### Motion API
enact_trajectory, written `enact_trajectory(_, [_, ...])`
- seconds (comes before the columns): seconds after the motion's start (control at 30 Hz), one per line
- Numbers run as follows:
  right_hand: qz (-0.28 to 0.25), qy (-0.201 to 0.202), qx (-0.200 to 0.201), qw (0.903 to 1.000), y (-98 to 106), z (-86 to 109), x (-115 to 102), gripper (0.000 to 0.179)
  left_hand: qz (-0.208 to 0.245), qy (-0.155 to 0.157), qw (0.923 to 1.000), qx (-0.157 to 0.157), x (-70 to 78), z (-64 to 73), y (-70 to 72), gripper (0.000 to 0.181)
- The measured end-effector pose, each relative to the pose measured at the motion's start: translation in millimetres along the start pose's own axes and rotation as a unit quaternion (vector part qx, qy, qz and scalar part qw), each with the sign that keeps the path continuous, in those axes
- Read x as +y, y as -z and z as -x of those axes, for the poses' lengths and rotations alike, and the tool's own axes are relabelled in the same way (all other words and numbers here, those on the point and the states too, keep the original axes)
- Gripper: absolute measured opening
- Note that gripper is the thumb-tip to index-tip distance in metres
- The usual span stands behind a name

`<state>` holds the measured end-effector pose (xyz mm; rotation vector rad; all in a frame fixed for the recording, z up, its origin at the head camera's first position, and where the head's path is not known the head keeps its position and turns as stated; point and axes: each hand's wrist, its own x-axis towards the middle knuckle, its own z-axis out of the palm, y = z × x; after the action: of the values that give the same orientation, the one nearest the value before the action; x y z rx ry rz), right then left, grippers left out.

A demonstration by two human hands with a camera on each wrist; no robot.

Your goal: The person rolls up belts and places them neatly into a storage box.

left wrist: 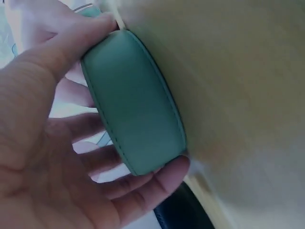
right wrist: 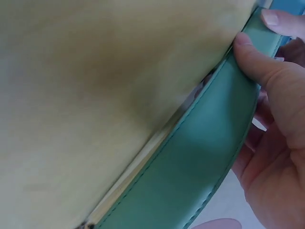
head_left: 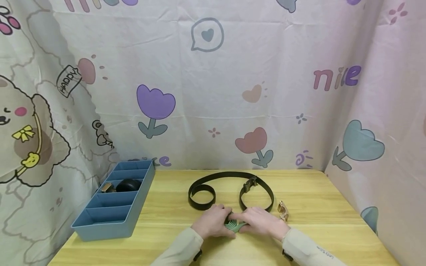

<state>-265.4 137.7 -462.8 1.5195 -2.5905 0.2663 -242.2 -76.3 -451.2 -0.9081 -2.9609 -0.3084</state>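
One stitched, green leather-like strap (left wrist: 131, 105) sits coiled in the curled left grip (head_left: 215, 222), its tail (head_left: 240, 226) running rightward, pinched in the right grip (head_left: 261, 221).

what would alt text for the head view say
A person's left hand and right hand hold a coiled green strap on a wood-grain table. A black belt lies beyond, with a gold buckle at right and a blue divided tray at left.
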Motion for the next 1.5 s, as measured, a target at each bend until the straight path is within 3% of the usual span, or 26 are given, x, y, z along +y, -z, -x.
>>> enact_trajectory(0.17, [-0.016,-0.022,-0.033,0.9991,4.9,4.4,1.2,0.052,0.020,-0.039,0.9986,-0.028,-6.7,-6.0,-2.3,0.053])
enact_trajectory(0.4, [-0.029,-0.010,-0.026,0.9992,5.2,1.1,2.2,0.042,0.043,-0.059,0.9953,-0.063,-8.9,-8.3,2.1,0.070])
enact_trajectory(0.5, [-0.022,0.006,-0.009,0.9997,3.3,-1.6,0.9,0.040,0.031,-0.055,0.9964,-0.057,-6.9,-6.8,1.9,0.072])
enact_trajectory(0.63, [-0.002,0.025,0.014,0.9996,0.3,-3.4,-0.5,0.037,0.007,-0.025,0.9994,-0.025,-1.1,-2.0,-0.7,0.074])
enact_trajectory(0.73, [-0.001,0.026,0.017,0.9995,-1.4,-3.2,-0.9,0.035,-0.006,-0.009,0.9999,-0.004,2.4,-0.4,-2.7,0.060])
enact_trajectory(0.83, [-0.010,0.023,0.005,0.9997,0.0,-0.9,-0.4,0.039,-0.004,-0.021,0.9997,-0.010,1.7,-1.2,-3.3,0.053])
enact_trajectory(0.97, [-0.014,0.021,-0.017,0.9995,3.6,2.3,-0.3,0.047,0.029,-0.046,0.9975,-0.046,-3.4,-1.3,-1.3,0.068])
enact_trajectory(1.07, [-0.009,0.025,-0.016,0.9995,4.3,1.4,-1.7,0.045,0.046,-0.049,0.9960,-0.058,-5.2,0.6,0.5,0.069])
enact_trajectory(1.17, [-0.005,0.030,-0.001,0.9995,2.7,-0.4,-3.1,0.041,0.034,-0.035,0.9979,-0.042,-1.8,3.3,0.4,0.071])
enact_trajectory(1.33, [-0.012,0.021,0.010,0.9997,0.1,0.2,-2.8,0.037,0.000,0.019,0.9998,-0.008,8.6,4.4,-2.4,0.077])
enact_trajectory(1.4, [-0.014,0.017,0.011,0.9997,0.8,1.7,-2.3,0.038,-0.006,0.020,0.9998,0.002,9.8,1.9,-2.9,0.068])
enact_trajectory(1.5, [-0.012,0.016,0.015,0.9997,3.1,4.9,-1.5,0.040,-0.002,-0.011,0.9999,0.000,7.6,-3.0,-2.8,0.058])
